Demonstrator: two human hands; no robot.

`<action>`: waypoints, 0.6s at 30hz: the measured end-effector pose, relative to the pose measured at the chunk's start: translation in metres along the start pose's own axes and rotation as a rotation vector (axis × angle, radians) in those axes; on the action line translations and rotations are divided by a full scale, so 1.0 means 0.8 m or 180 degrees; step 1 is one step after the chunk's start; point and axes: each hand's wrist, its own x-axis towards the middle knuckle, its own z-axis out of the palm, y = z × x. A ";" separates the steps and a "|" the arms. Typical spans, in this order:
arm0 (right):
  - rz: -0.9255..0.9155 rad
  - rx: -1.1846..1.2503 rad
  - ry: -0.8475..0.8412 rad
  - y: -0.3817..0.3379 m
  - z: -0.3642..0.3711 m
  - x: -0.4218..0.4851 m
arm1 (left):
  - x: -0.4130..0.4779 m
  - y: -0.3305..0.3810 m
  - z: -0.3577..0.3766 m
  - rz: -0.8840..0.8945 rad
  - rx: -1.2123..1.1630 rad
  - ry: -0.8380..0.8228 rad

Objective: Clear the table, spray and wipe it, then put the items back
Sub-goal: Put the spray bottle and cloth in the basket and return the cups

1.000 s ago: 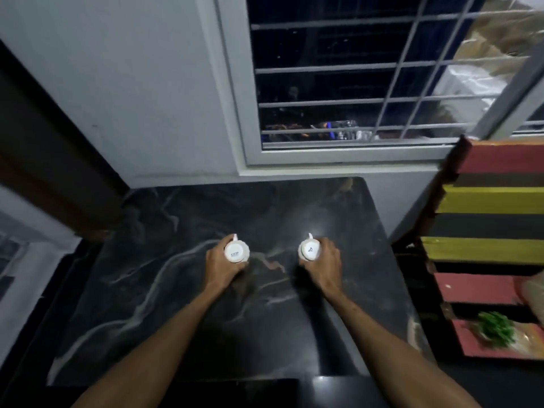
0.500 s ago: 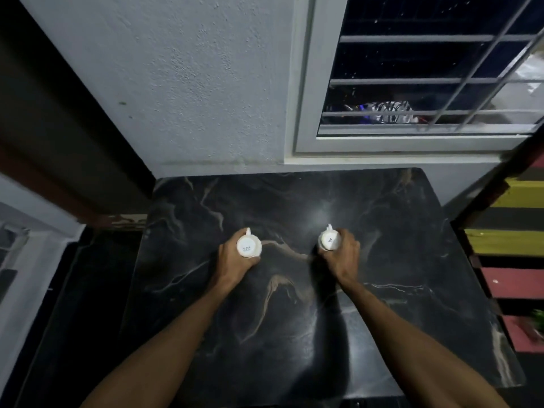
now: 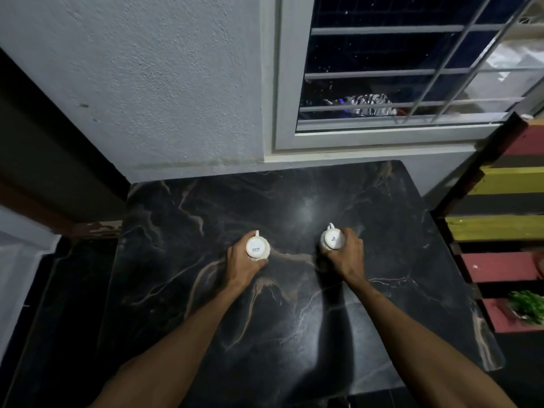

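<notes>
On the black marbled table (image 3: 265,334), the left hand (image 3: 240,267) has its fingers wrapped around a small white cup (image 3: 257,248) whose flat round face is turned up and carries the printed word "SISTA". Just right of it, apart, a second white cup (image 3: 332,240) shows a small dark triangular mark with lettering too tiny to read; the right hand (image 3: 347,257) grasps it with curled fingers. Both cups sit mid-table, handles pointing away; what is inside them is hidden. Far right, a small green plant (image 3: 527,304) stands on a striped shelf (image 3: 500,184).

"SISTA" is printed on the left cup (image 3: 257,249) base.
</notes>
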 end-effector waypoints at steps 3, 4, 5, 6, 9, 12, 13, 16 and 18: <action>-0.0047 0.0021 -0.0081 0.002 -0.002 0.003 | -0.005 0.005 0.003 -0.0004 0.0015 0.0056; -0.0055 0.0047 -0.0114 0.001 -0.004 0.003 | -0.006 0.007 0.004 -0.0006 0.0018 0.0075; -0.0071 0.0076 -0.0137 0.001 -0.004 0.001 | -0.007 0.007 0.004 -0.0009 0.0026 0.0089; -0.0085 0.0092 -0.0143 0.000 -0.004 0.000 | -0.008 0.007 0.004 -0.0016 0.0041 0.0091; -0.0136 0.0106 -0.0140 -0.003 -0.007 -0.003 | -0.012 0.007 0.005 -0.0068 0.0065 0.0081; -0.0282 0.0074 -0.0137 -0.004 -0.010 -0.004 | -0.014 0.007 0.006 -0.0104 0.0084 0.0122; -0.0288 0.0061 -0.0139 -0.003 -0.010 -0.004 | -0.014 0.008 0.007 -0.0097 0.0092 0.0128; -0.0233 0.0028 -0.0207 -0.005 -0.013 -0.004 | -0.013 0.006 0.007 -0.0143 0.0105 0.0156; -0.0215 0.0026 -0.0257 -0.004 -0.013 -0.004 | -0.014 0.006 0.008 -0.0162 0.0127 0.0180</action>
